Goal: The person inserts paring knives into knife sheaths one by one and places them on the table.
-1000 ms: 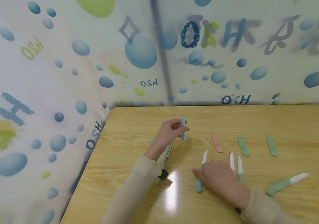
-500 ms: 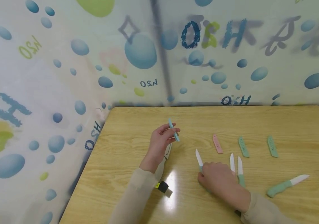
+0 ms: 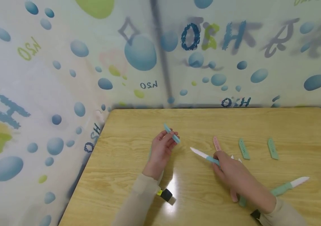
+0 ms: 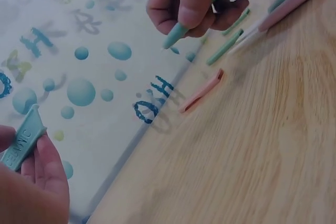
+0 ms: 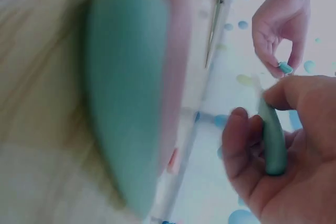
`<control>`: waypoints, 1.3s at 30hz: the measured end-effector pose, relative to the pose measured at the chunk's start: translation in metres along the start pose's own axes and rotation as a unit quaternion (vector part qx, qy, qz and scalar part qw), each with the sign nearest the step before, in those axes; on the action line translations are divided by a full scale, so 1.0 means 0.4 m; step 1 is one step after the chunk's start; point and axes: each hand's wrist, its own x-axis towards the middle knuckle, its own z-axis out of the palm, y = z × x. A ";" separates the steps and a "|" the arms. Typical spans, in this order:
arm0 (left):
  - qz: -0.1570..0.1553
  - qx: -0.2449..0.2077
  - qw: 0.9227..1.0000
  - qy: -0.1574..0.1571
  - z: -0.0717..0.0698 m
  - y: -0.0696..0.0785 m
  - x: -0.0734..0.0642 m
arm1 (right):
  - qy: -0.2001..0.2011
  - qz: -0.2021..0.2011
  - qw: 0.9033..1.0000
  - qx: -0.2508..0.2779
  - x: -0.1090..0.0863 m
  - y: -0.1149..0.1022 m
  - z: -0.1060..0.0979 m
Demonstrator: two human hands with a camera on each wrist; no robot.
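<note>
In the head view my left hand [image 3: 159,153] pinches a light blue blade cover [image 3: 172,133] between thumb and fingers, raised over the table. Raised lettering shows on this cover [image 4: 25,136] in the left wrist view. My right hand [image 3: 232,171] grips the blue handle of a knife [image 3: 198,152], its white blade pointing left toward the cover, with a gap between them. The right wrist view shows the fingers curled round the knife's handle [image 5: 274,148]. Below the right hand lie a pink-handled knife [image 3: 234,195] and a green-handled knife [image 3: 242,201], both partly hidden.
A pink blade cover [image 3: 216,143] and two green covers, one nearer [image 3: 244,148] and one farther right [image 3: 273,149], lie in a row on the wooden table [image 3: 138,125]. Another green-handled knife [image 3: 282,189] lies at right. A patterned wall [image 3: 205,78] stands behind.
My right hand has lifted the blue-handled knife and moved right, turning its blade leftward. The left hand has drawn the cover left and tilted it.
</note>
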 end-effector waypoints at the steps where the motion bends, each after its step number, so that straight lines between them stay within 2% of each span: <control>1: -0.002 -0.002 1.000 0.000 0.003 -0.003 0.000 | -0.001 0.006 1.000 0.007 0.001 0.005 -0.003; 5: -0.007 -0.005 1.000 -0.003 0.015 -0.015 -0.004 | -0.003 0.038 0.999 0.018 0.001 0.014 -0.014; 8: -0.006 -0.010 1.000 -0.003 0.027 -0.023 -0.005 | 0.008 0.041 0.999 0.009 0.006 0.014 -0.019; 17: -0.005 -0.055 0.998 0.021 0.058 -0.046 -0.008 | 0.057 0.007 0.998 -0.041 0.017 0.003 -0.016; 28: -0.002 -0.080 0.996 0.038 0.070 -0.064 -0.013 | 0.106 -0.033 0.991 -0.079 0.013 0.011 -0.001; 36: 0.000 -0.079 0.996 0.044 0.083 -0.074 -0.018 | 0.091 -0.021 0.991 -0.100 0.019 0.005 -0.006; 39: 0.003 -0.078 0.996 0.044 0.087 -0.077 -0.020 | 0.096 -0.033 0.989 -0.111 0.020 0.006 -0.005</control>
